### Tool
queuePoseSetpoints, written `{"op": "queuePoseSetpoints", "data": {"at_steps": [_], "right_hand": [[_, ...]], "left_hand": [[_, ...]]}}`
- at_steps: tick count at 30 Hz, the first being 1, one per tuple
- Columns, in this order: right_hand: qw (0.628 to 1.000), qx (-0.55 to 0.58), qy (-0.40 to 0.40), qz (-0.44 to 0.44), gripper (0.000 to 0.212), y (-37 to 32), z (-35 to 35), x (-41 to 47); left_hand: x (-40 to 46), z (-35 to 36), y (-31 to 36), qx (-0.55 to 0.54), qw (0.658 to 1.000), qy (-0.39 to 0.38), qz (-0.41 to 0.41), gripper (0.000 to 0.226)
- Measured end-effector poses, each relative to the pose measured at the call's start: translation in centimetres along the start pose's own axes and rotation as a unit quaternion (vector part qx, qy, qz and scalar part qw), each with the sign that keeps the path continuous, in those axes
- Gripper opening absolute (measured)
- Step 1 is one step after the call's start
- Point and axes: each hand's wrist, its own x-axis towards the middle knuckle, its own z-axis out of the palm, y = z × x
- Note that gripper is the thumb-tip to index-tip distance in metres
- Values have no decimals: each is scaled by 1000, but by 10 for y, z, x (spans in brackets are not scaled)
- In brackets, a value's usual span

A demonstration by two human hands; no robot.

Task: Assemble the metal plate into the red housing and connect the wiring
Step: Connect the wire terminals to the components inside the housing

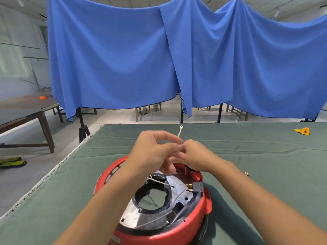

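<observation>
The red housing (159,230) sits on the green table (247,156), the metal plate (134,216) inside it. Above it, the left hand (152,152) and right hand (194,156) pinch a white wire (179,132).

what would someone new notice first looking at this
Probably the red housing on the green table cloth, near the bottom centre, with the metal plate sitting inside it. Just above it, the left hand and right hand meet on a white wire that sticks upward. Behind hangs a big blue curtain.
</observation>
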Motion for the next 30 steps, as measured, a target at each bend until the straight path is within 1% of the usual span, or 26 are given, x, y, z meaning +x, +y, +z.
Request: {"op": "queuePoseSetpoints", "data": {"at_steps": [2, 3, 4, 7, 8, 9, 12, 13, 14, 16, 18, 19, 22, 23, 24, 26, 28, 30], "right_hand": [[996, 92, 21, 12, 27, 0, 3, -4], [992, 121, 21, 24, 26, 2, 4, -8], [991, 126, 5, 45, 25, 4, 5, -14], [988, 71, -76, 114, 22, 5, 5, -31], [988, 51, -83, 122, 18, 3, 5, -35], [990, 30, -72, 121, 14, 1, 6, -35], [995, -29, 2, 98, 11, 6, 9, -29], [996, -20, 22, 89, 13, 9, 10, -25], [996, 22, 31, 76, 14, 14, 11, -21], [985, 166, 24, 40, 12, 20, 12, -16], [960, 276, 23, 27, 33, 21, 12, -16], [954, 296, 35, 24, 35, 21, 12, -15], [945, 300, 128, 14, 9, 16, 5, -14], [942, 294, 162, 5, 6, 13, 0, -16], [939, 288, 187, -6, 10, 8, -4, -19], [940, 280, 192, -39, 14, -5, -10, -29], [945, 274, 167, -67, 15, -18, -8, -39], [940, 299, 144, -79, 12, -28, -3, -44]], "left_hand": [[2, 0, -3, 9, 1000, 7, -5, 11], [3, 0, -4, 4, 1000, 11, -10, 11], [4, 0, -6, -1, 1000, 16, -16, 11], [6, 0, -10, 2, 999, 36, -33, 14], [6, 0, -12, 4, 998, 40, -37, 15], [6, 0, -12, 5, 998, 42, -40, 16], [5, 1, -11, -2, 998, 42, -48, 18], [5, 2, -10, -11, 998, 39, -52, 18], [5, 2, -10, -20, 998, 34, -55, 17], [4, 3, -9, -32, 997, 24, -59, 16], [4, 5, -8, -39, 997, 23, -61, 16], [4, 5, -9, -43, 997, 26, -62, 16], [5, 7, -10, -60, 995, 52, -65, 16], [5, 7, -11, -66, 993, 67, -64, 16], [6, 7, -12, -73, 992, 85, -61, 16], [7, 6, -14, -77, 989, 120, -48, 15], [8, 7, -16, -57, 987, 145, -29, 15], [8, 9, -19, -43, 986, 160, -14, 18]]}}
